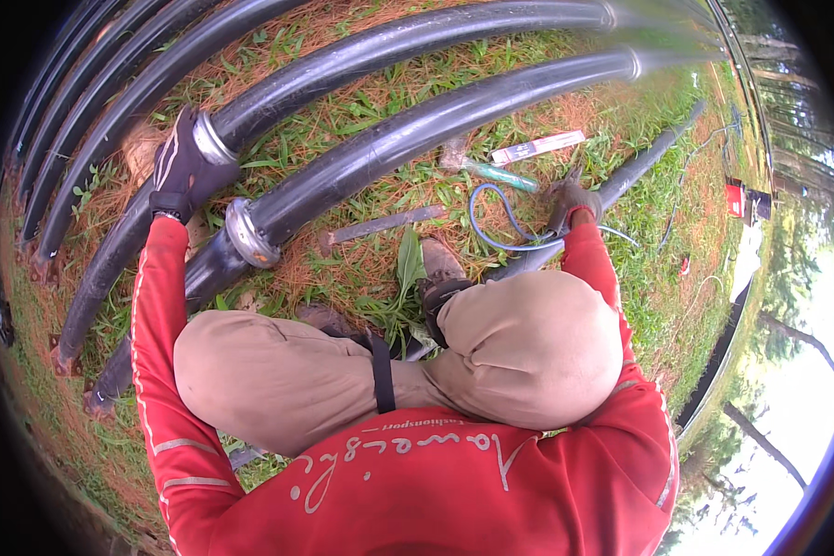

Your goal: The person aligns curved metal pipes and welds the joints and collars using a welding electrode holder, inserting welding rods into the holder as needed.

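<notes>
My left hand, in a dark glove, wraps over a black pole right beside its silver metal collar. Parallel to it and closer to me runs another black pole, with a pale collar of its own. On the right, my gloved right hand rests at a dark pole lying in the grass, its fingers apart. A looped blue-grey cable passes beside that hand. A hammer with a green handle lies just left of it.
A flat white strip-shaped package lies beyond the hammer. A rusty metal bar is in front of my boots. More black poles run along the far left. A red box stands at far right.
</notes>
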Tool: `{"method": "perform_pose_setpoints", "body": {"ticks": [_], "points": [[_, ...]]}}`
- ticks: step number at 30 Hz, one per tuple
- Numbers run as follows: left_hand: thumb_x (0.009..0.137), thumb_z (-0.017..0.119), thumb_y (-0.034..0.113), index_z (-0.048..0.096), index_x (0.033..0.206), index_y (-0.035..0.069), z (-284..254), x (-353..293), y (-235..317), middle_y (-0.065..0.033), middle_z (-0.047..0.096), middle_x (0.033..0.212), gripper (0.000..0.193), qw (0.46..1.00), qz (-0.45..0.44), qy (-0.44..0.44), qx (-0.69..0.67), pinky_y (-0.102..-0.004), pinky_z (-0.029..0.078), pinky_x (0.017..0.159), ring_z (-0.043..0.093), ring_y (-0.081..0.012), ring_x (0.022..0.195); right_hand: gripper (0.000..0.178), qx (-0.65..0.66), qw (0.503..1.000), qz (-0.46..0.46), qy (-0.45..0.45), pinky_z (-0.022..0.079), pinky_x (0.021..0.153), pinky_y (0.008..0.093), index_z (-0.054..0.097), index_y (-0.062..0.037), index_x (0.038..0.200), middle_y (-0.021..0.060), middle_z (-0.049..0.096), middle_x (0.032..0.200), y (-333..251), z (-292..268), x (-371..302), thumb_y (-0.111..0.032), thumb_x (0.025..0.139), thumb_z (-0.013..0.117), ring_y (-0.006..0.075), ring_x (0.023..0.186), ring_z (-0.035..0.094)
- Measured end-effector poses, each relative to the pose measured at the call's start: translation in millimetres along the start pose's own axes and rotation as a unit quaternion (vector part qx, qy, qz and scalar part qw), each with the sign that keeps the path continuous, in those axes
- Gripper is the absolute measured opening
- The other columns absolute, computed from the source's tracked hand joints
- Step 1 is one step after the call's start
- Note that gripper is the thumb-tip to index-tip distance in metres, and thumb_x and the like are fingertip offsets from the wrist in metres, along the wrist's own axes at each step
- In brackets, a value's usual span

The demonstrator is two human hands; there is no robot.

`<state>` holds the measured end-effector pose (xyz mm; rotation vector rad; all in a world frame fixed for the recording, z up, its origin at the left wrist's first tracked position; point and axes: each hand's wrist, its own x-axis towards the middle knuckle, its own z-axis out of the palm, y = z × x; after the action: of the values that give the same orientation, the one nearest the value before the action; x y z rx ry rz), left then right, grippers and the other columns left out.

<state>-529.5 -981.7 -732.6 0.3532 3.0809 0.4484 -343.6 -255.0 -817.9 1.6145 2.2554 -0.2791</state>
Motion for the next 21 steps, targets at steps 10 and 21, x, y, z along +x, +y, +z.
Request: {"method": "perform_pose_setpoints", "body": {"ticks": [10,21], "points": [[0.061,0.099,0.049,0.041,0.167,-0.004,-3.9,-1.7,-2.1,-0.0306,0.066,0.154,0.132,1.000,-0.014,-0.010,0.003,-0.0505,0.050,0.122,0.065,-0.0471,0.142,0.098,-0.099,0.982,-0.158,-0.041,0.049,0.107,0.0404,0.011,-0.0081,0.169,0.0262,0.046,0.156,67.6,78.1,31.4,-0.046,0.100,0.068,0.0403,0.128,0.062],[0.061,0.098,0.048,0.038,0.167,-0.007,-27.2,-10.0,-3.3,-0.0302,0.070,0.147,0.134,0.998,-0.015,-0.050,-0.037,-0.0506,0.052,0.116,0.070,-0.0460,0.132,0.045,0.414,0.908,0.067,0.003,0.046,0.066,0.0378,0.050,-0.0015,0.129,0.0121,0.055,0.098,55.2,40.1,36.8,-0.022,0.099,0.077,0.0256,0.077,0.057]]}}
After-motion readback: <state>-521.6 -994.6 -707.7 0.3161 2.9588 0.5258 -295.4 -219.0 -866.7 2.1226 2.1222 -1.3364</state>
